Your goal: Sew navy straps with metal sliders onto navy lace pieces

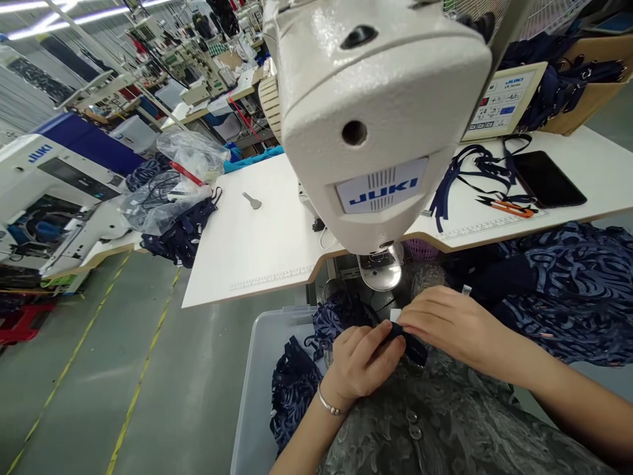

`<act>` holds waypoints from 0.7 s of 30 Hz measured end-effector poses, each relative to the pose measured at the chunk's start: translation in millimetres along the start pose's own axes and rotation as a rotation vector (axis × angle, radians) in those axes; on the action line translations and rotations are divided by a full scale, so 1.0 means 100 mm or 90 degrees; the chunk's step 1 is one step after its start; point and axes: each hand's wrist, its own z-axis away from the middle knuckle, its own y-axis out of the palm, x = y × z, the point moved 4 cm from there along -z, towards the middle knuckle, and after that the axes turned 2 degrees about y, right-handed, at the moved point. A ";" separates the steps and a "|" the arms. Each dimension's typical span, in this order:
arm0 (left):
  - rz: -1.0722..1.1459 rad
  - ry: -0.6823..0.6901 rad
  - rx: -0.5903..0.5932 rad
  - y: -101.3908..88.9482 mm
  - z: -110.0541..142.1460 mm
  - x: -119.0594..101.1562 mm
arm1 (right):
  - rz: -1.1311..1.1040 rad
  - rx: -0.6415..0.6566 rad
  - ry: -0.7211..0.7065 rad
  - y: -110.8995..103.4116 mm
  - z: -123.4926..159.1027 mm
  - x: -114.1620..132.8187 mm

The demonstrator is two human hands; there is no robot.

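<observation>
My left hand (363,359) and my right hand (445,323) meet low in the middle, below the head of a white JUKI sewing machine (376,119). Both pinch a small folded piece of dark navy fabric (408,343) with a tiny white label at its top edge. The left hand, with a thin bracelet on its wrist, has its fingers curled around the piece. The fingers of the right hand press down on it from the right. More navy patterned fabric (568,290) lies to the right, and grey patterned cloth covers my lap.
A translucent plastic bin (257,396) with navy fabric pieces stands at lower left. On the white table (257,244) lie navy straps (469,171), orange snips (509,208), a black phone (548,178) and a control panel (504,102). Plastic bags (168,191) and other machines stand to the left.
</observation>
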 end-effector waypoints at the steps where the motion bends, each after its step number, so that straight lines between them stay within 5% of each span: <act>1: 0.000 0.003 0.001 0.00 -0.01 0.00 | 0.026 0.006 -0.016 0.03 -0.01 0.01; 5: -0.002 0.013 0.010 -0.02 -0.02 -0.02 | 0.153 -0.041 -0.004 0.10 -0.01 -0.09; 10: -0.005 -0.077 0.037 0.03 0.04 0.05 | 0.059 -0.150 0.203 -0.06 0.09 -0.33; 16: 0.231 -0.480 0.087 0.26 0.09 0.32 | -0.331 0.198 0.223 0.11 0.24 -0.19; 18: 0.363 -0.643 0.178 0.32 0.12 0.35 | -0.294 0.209 0.263 0.21 0.28 -0.23; 21: 0.543 -0.805 0.320 0.36 0.14 0.30 | -0.215 0.103 0.352 0.36 0.32 -0.36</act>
